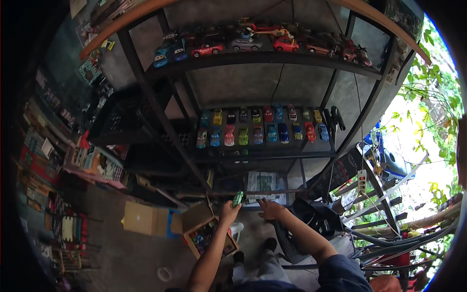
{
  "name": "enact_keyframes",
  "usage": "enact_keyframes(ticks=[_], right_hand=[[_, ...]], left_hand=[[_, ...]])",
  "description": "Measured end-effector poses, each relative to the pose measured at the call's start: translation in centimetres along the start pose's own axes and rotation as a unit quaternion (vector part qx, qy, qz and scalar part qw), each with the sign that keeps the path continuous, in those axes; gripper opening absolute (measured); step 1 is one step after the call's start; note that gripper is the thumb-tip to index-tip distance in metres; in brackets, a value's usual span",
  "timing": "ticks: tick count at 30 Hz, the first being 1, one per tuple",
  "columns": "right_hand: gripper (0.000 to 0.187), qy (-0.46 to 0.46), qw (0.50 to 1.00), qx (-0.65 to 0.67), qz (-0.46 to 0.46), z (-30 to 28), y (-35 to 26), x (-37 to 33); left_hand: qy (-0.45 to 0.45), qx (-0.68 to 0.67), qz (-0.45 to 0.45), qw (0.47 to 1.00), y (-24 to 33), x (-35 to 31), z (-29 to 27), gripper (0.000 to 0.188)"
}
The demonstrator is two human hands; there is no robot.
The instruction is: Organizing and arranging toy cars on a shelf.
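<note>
My left hand [228, 212] is closed around a small green toy car [238, 199], which sticks out past the fingertips in front of the shelf rack. To the right of it, my right hand [272, 209] holds nothing, its fingers stretched toward the left hand and apart from the car. Below my left forearm stands an open cardboard box [193, 219] with several small colourful things inside, too dark to name. Toy cars in rows, among them a lime green one [243, 136], stand on the rack's middle shelf [262, 155].
The top shelf [272, 57] carries more toy cars and a toy helicopter [272, 30]. A black basket [292, 248] sits by my right forearm. At the left are a flattened-open carton [141, 218] and dark crates [131, 117]. A power strip [361, 182] hangs at the right.
</note>
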State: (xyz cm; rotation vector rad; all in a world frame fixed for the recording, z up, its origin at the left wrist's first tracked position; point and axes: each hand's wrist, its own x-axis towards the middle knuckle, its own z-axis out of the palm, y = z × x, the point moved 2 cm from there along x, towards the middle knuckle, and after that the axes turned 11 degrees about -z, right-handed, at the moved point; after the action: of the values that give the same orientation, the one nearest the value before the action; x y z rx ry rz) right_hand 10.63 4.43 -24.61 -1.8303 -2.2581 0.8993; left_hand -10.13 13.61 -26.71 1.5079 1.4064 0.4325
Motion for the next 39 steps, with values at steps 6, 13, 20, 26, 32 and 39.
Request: enact_keyframes(ticks=[6, 13, 20, 26, 32, 39], right_hand=[[0.080, -0.029, 0.997, -0.021, 0.070, 0.6, 3.8, 8.0], [0.079, 0.208, 0.956, 0.077, 0.191, 6.0, 4.3, 13.1], [0.084, 0.287, 0.949, -0.019, 0.131, 10.3, 4.2, 12.0], [0.090, 0.296, 0.943, -0.077, 0.131, 11.2, 4.0, 11.7], [0.091, 0.285, 0.944, -0.083, 0.143, 11.1, 3.5, 12.1], [0.089, 0.293, 0.943, -0.019, 0.158, 9.5, 4.3, 12.2]], left_hand=[[-0.015, -0.003, 0.012, 1.000, -2.7, 6.0, 0.0, 0.035], [0.035, 0.065, 0.023, 0.997, -4.3, 10.1, -0.4, 0.035], [0.206, 0.254, 0.119, 0.938, -6.3, 12.8, 1.6, 0.032], [0.272, 0.321, 0.094, 0.902, -4.5, 13.1, 2.4, 0.032], [0.329, 0.283, 0.098, 0.896, -4.7, 13.5, 2.5, 0.051], [0.210, 0.337, 0.225, 0.890, -4.2, 11.8, 2.0, 0.059]])
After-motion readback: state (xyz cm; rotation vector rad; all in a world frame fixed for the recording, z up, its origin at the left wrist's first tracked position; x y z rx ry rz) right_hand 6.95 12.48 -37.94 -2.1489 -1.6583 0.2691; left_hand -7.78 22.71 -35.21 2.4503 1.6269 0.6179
